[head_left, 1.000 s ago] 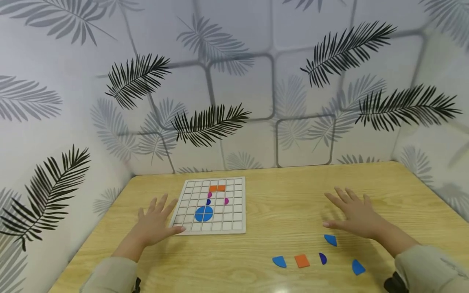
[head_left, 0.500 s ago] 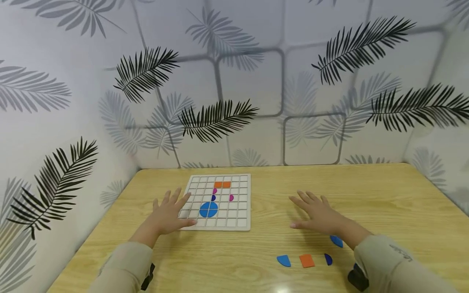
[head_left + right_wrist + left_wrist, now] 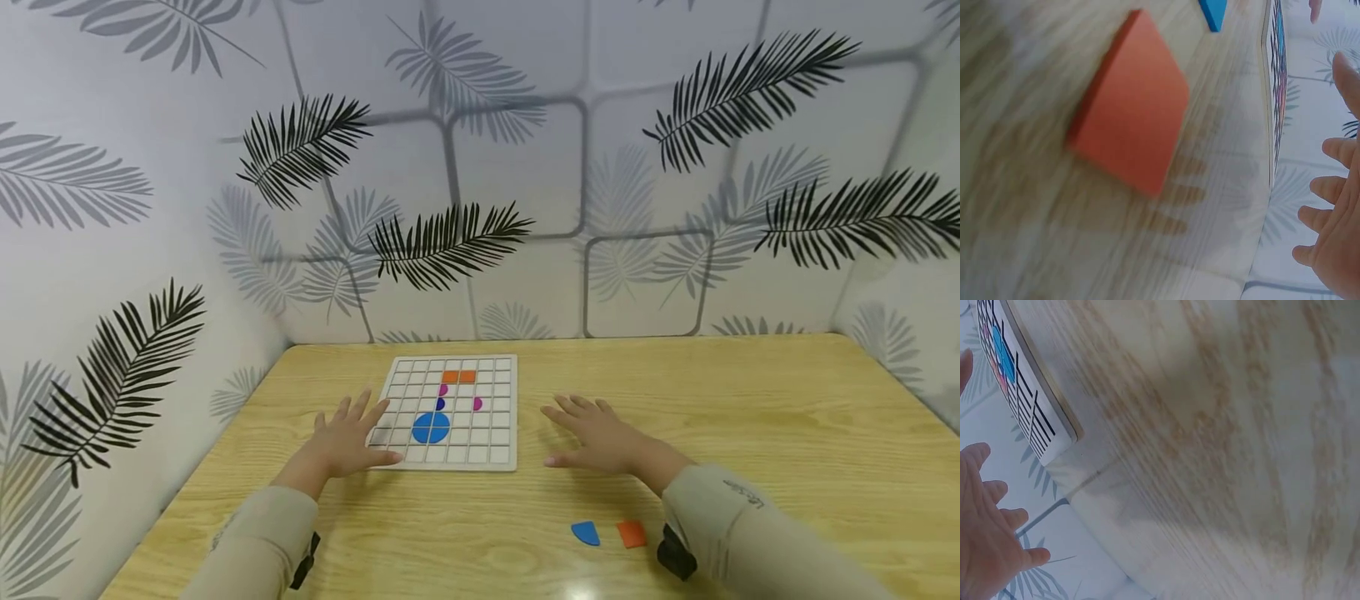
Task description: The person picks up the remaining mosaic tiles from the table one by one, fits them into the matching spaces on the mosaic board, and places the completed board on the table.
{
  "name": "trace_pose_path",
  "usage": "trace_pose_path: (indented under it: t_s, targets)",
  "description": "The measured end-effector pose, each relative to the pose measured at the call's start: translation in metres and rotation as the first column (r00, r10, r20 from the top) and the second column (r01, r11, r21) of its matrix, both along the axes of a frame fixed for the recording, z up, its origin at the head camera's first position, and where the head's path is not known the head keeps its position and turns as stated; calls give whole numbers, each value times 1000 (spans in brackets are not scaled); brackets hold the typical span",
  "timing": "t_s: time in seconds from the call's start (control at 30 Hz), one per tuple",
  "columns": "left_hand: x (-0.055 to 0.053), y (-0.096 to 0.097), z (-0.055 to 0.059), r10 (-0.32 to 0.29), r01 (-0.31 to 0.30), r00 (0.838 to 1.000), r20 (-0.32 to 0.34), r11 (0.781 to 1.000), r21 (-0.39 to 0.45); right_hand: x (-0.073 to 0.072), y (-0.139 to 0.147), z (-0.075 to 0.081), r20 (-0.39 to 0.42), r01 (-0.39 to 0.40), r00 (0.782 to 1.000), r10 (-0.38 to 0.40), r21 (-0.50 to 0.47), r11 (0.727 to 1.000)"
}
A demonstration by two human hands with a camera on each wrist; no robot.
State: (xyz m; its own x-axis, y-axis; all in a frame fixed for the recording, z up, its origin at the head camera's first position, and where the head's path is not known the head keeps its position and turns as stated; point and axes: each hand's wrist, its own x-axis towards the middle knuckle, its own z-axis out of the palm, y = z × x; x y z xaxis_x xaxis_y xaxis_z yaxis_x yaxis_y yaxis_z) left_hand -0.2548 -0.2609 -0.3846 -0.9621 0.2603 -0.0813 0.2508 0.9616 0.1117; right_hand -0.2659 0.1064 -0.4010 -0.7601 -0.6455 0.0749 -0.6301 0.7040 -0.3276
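Observation:
A white grid board (image 3: 491,437) lies on the table, left of the middle. On it sit two orange squares (image 3: 459,377), a blue disc of quarter pieces (image 3: 431,427), a dark blue half-round (image 3: 440,404) and two magenta half-rounds (image 3: 477,404). My left hand (image 3: 341,442) spreads its fingers over the board's left edge; whether it touches is unclear. Right of the board, my right hand (image 3: 603,442) is held with fingers spread, holding nothing. A loose orange square (image 3: 1135,106) lies below the right wrist, with a blue quarter piece (image 3: 586,533) beside it.
The wooden table (image 3: 450,533) runs back to a wall (image 3: 517,167) with a leaf pattern. Another patterned wall (image 3: 90,275) stands along the left. My right forearm and sleeve (image 3: 735,517) hide part of the table at the right front.
My right hand has moved left towards the board, its sleeve now covering several loose pieces. The left hand has shifted little against the board. The head view has turned slightly.

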Motion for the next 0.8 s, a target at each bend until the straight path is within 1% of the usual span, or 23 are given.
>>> trace_pose_path:
  t_s: [0.17,0.27,0.33,0.37,0.5,0.6,0.67,0.8]
  targets:
    - [-4,2,-3,2,-2,999,35,1000,12,0,-14,-1,6,-33,999,33,-9,999]
    - [-7,3,-7,4,-5,998,58,1000,8,0,-23,-2,15,-49,999,48,24,999]
    - [-10,3,-9,3,-2,997,72,1000,-9,1,-29,-2,25,-57,998,55,53,997]
    - [-11,3,-10,1,0,997,77,1000,-13,1,-32,-2,39,-57,998,54,66,996]
    - [-13,5,-10,-2,5,995,98,1000,-30,0,-42,-2,61,-72,996,66,92,993]
    - [-14,6,-9,-2,5,994,108,1000,-26,-1,-47,-3,65,-77,995,70,117,990]
    - [-14,7,-9,-1,1,992,124,1000,-7,-2,-51,-4,63,-77,996,69,135,988]
    - [-15,5,-12,1,-6,987,164,1000,30,-3,-57,-7,94,-76,994,61,155,985]
